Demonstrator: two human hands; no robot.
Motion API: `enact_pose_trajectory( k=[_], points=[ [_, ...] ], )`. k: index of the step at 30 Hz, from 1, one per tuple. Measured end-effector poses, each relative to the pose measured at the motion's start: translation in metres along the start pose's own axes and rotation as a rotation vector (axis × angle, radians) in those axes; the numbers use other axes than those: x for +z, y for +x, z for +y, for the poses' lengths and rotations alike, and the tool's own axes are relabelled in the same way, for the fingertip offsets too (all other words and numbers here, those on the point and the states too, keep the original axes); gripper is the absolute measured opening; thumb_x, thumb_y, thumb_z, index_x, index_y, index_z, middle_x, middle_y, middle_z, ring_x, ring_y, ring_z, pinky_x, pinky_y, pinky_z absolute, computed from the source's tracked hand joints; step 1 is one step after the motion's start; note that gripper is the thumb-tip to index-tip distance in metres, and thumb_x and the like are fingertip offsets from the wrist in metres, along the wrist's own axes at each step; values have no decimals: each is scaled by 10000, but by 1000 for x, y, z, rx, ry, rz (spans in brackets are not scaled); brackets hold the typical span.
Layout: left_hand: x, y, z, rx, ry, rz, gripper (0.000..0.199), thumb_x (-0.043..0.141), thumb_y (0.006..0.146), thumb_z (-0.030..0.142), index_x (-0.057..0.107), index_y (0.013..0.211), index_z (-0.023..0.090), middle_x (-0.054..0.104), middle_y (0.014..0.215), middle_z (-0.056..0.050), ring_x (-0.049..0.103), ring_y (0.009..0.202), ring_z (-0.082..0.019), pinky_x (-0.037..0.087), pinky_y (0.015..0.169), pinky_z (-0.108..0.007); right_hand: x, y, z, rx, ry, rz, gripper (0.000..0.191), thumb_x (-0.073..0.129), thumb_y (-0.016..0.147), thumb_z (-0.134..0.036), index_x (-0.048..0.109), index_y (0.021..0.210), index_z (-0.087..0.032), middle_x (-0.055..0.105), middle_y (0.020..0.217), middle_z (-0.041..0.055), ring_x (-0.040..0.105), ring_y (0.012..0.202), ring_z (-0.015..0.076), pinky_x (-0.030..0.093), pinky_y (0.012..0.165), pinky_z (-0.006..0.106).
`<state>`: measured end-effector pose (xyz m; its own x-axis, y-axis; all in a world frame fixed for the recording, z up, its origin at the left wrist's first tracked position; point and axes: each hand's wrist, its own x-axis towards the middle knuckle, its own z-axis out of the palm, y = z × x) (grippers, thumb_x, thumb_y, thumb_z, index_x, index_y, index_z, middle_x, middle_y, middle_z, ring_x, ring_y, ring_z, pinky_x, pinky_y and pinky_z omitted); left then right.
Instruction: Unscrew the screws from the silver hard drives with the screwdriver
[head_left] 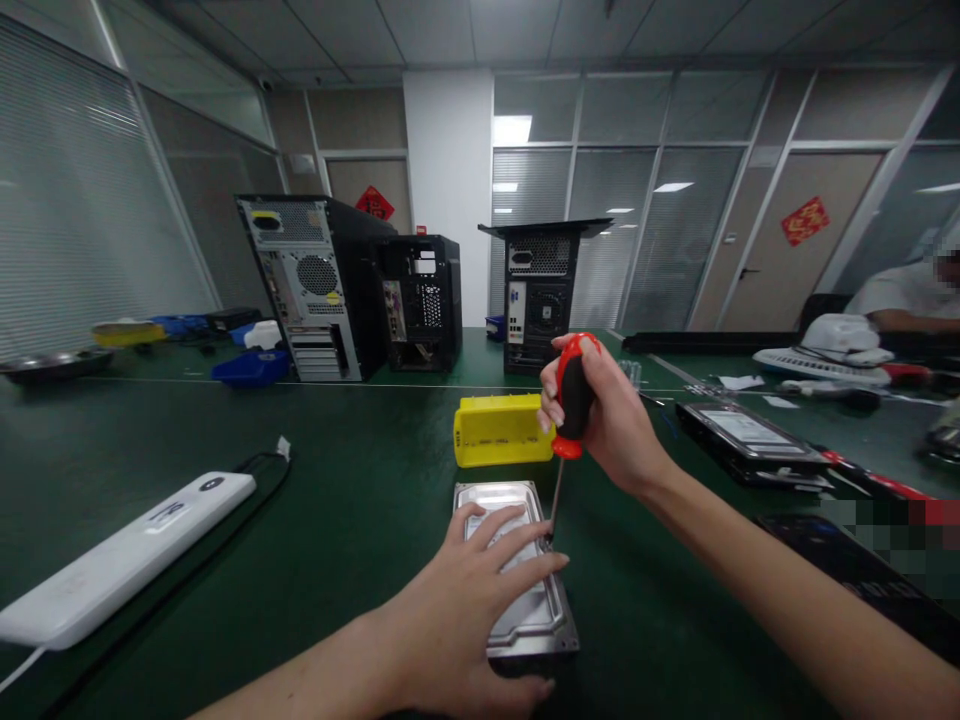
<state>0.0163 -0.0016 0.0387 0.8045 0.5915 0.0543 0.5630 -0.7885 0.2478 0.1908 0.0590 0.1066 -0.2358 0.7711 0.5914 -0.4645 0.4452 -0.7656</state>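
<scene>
Grips screwdriver in closed right hand, at right edge of hard drive; covers drive with spread left hand. Cannot tell depth of any screw.

left hand on hard drive | right hand grips screwdriver

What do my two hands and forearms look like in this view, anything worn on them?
Both the left hand and the right hand are bare, without gloves. No sleeve covers the visible forearms, and no watch, bracelet or ring shows.
</scene>
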Motion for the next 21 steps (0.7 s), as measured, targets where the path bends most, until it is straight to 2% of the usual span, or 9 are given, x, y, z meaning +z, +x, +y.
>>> enact_pose_trajectory(
  k=[2, 5, 10, 15, 18, 21],
  points=[
    [-1, 0, 0, 0, 3, -3, 829, 657, 677, 503, 296, 1400, 318, 275, 1488, -39, 228, 1339, -392, 115, 1047, -647, 0, 0, 0, 19, 34, -22, 245, 406, 912, -387, 479, 1065, -210, 512, 740, -23, 490, 547, 74, 471, 550, 245],
    [-2, 1, 1, -1, -4, -9, 806, 638, 691, 508, 300, 1398, 319, 287, 1482, -39, 235, 1340, -384, 111, 1045, -651, 0, -1, -1, 21, 33, -54, 259, 401, 916, -360, 491, 1091, -191, 521, 783, -6, 513, 589, 84, 488, 587, 260],
    [-2, 1, 1, -1, -32, -11, 763, 602, 720, 522, 311, 1393, 313, 289, 1481, -42, 224, 1346, -380, 71, 1044, -661, 1, -1, -2, -21, -51, -9, 153, 553, 852, -298, 471, 932, -196, 548, 828, -14, 546, 615, 82, 497, 607, 254],
    [-2, 0, 1, -4, -33, -25, 779, 612, 720, 494, 288, 1405, 311, 264, 1492, -40, 200, 1354, -378, 50, 1044, -662, 0, 0, -1, -24, -76, 16, 232, 623, 810, -261, 402, 871, -227, 527, 704, -66, 482, 495, 49, 434, 514, 206],
    [-2, 1, 1, -6, -23, -31, 776, 592, 727, 514, 276, 1409, 319, 259, 1494, -34, 194, 1357, -373, 54, 1047, -657, -1, 1, 0, -6, -3, 13, 164, 525, 864, -342, 444, 963, -240, 504, 710, -57, 465, 507, 58, 437, 516, 218],
    [-2, 1, 2, -8, -23, -29, 755, 542, 747, 564, 280, 1410, 314, 270, 1490, -35, 195, 1359, -363, 47, 1057, -641, -2, 0, 0, 37, 46, -20, 260, 407, 904, -391, 489, 1084, -222, 521, 777, -18, 503, 574, 84, 471, 568, 249]
  ],
)
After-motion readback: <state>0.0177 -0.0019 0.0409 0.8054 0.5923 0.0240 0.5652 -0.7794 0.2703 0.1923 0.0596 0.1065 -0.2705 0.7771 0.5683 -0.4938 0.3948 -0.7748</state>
